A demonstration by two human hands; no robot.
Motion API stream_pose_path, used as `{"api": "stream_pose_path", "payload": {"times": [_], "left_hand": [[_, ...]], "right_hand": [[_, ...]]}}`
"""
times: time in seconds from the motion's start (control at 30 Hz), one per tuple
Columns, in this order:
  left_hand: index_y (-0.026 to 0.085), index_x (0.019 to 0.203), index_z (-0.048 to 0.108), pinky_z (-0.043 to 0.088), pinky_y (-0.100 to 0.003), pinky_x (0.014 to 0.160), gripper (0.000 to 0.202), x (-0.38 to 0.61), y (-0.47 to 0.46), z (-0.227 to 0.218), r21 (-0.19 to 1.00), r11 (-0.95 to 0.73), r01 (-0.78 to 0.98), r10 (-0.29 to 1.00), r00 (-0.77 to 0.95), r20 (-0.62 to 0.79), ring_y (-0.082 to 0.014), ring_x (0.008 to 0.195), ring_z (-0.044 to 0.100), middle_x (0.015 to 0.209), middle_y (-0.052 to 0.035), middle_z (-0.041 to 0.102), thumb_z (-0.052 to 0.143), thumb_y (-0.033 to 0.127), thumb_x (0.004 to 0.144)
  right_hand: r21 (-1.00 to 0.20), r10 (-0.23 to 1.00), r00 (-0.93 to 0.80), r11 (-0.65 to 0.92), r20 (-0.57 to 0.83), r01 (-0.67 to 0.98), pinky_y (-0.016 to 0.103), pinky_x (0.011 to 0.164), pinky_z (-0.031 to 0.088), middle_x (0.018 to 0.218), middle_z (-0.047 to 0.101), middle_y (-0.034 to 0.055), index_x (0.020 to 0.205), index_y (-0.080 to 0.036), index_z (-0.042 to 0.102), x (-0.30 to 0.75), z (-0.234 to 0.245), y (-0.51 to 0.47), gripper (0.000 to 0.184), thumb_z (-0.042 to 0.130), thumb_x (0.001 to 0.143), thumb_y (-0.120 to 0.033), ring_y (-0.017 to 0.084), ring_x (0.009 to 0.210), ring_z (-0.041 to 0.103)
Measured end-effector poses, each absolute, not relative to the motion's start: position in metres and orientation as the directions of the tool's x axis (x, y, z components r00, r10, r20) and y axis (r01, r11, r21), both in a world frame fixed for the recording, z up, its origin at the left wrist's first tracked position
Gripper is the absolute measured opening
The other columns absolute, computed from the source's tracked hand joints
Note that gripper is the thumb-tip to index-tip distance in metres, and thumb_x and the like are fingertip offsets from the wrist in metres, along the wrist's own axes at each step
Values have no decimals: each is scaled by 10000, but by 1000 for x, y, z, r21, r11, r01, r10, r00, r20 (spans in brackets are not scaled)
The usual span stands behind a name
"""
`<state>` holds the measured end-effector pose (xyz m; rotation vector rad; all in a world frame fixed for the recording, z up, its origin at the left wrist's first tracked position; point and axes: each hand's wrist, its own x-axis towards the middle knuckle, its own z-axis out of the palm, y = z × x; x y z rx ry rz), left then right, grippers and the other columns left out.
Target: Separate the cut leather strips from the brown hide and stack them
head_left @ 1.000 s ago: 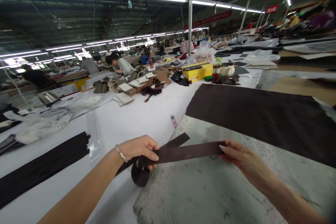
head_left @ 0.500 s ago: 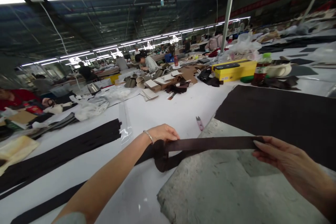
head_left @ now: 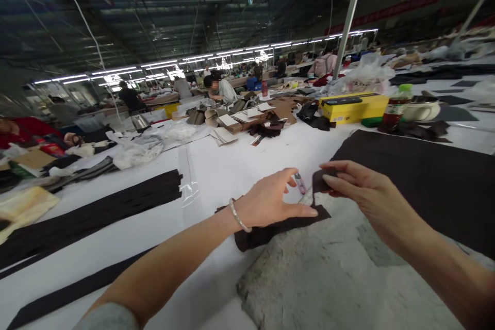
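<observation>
My right hand [head_left: 365,185] pinches the end of a dark brown fabric strip [head_left: 320,181] between thumb and fingers, and that end bends downward. To its left, my left hand [head_left: 270,198], with a bangle on the wrist, has thumb and fingers spread apart and grips nothing. More of the dark strip [head_left: 263,237] lies beneath the left hand, over the edge of a grey stone-like slab [head_left: 328,278]. Part of the strip is hidden by the left hand. Small pink-handled thread snips [head_left: 300,184] lie just beyond the left fingertips.
A large dark sheet [head_left: 417,175] covers the right side. Long dark strips [head_left: 96,216] lie on the white table [head_left: 209,170] at left. Farther back are cardboard pieces [head_left: 247,113], a yellow box [head_left: 353,109], a green-capped bottle [head_left: 394,111] and plastic bags [head_left: 139,149]. Other people work beyond.
My right hand has moved left with the strip's end, toward my left hand. The left hand has moved right and opened; the strip, stretched between the hands before, now hangs bent.
</observation>
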<state>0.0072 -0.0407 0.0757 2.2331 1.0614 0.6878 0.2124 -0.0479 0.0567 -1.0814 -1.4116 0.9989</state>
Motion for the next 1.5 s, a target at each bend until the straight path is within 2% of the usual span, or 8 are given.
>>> {"api": "stream_pose_path", "payload": {"times": [0.1, 0.23, 0.4, 0.5, 0.63, 0.77, 1.2, 1.5], "left_hand": [[180, 1174, 491, 447, -325, 710, 531, 24, -54, 93, 638, -515, 572, 851, 433, 298, -213, 793, 596, 912, -71, 649, 663, 429, 737], [185, 913, 575, 449, -283, 685, 112, 13, -54, 100, 702, -498, 509, 867, 287, 407, -176, 747, 609, 789, -25, 657, 514, 198, 820], [176, 880, 538, 479, -240, 604, 76, -16, -58, 120, 881, -414, 229, 885, 330, 329, -130, 650, 622, 733, -4, 654, 498, 145, 825], [182, 854, 520, 486, -233, 606, 94, -25, -63, 139, 899, -421, 124, 883, 283, 374, -126, 643, 629, 685, 19, 633, 593, 203, 798], [182, 811, 530, 498, -257, 672, 130, -31, -60, 157, 877, -480, 21, 855, 234, 463, -136, 690, 644, 707, 18, 649, 625, 268, 790], [159, 835, 555, 504, -270, 684, 139, -48, -42, 164, 854, -516, -67, 847, 107, 521, -161, 747, 653, 730, -7, 678, 639, 251, 774], [95, 802, 578, 555, -285, 623, 140, -150, 35, 124, 933, -266, -242, 906, -393, 157, -168, 656, 660, 689, -93, 696, 659, 56, 696], [106, 782, 564, 545, -252, 578, 92, -221, 54, 94, 942, -261, -212, 810, -579, 95, -140, 580, 631, 649, -62, 677, 578, 20, 755]], "right_hand": [[-905, 918, -170, 386, 358, 178, 263, 600, 441, 822, 627, 36, 1087, -202, 591, 178, 86, -52, 393, 654, 793, -455, 214, 740, 588], [-803, 854, -209, 520, 477, 291, 259, 574, 388, 831, 612, 12, 1121, -236, 595, 157, 104, -59, 290, 590, 871, -383, 172, 666, 541], [-853, 844, -165, 521, 510, 32, 303, 824, 420, 1025, 587, 34, 1184, -218, 548, 145, 105, -61, 397, 612, 866, -446, 224, 961, 537], [-899, 853, -283, 415, 438, -140, 319, 922, 388, 1074, 579, 36, 1196, -210, 532, 134, 102, -60, 408, 606, 875, -451, 225, 1068, 495], [-945, 790, -522, 231, 321, -232, 313, 823, 440, 894, 621, 46, 981, -162, 620, 122, 101, -61, 314, 651, 843, -442, 212, 872, 566], [-973, 813, -536, 165, 228, -164, 281, 735, 439, 756, 619, 42, 771, -142, 610, 124, 101, -61, 326, 697, 792, -456, 176, 712, 561], [-994, 850, -527, -53, 4, -93, 301, 723, 425, 776, 622, 45, 816, -147, 645, 167, 59, -64, 385, 771, 676, -483, 192, 721, 557], [-989, 786, -613, -140, -83, -45, 271, 687, 398, 747, 601, 47, 813, -118, 648, 182, 29, -82, 381, 763, 670, -452, 178, 703, 529]]}}
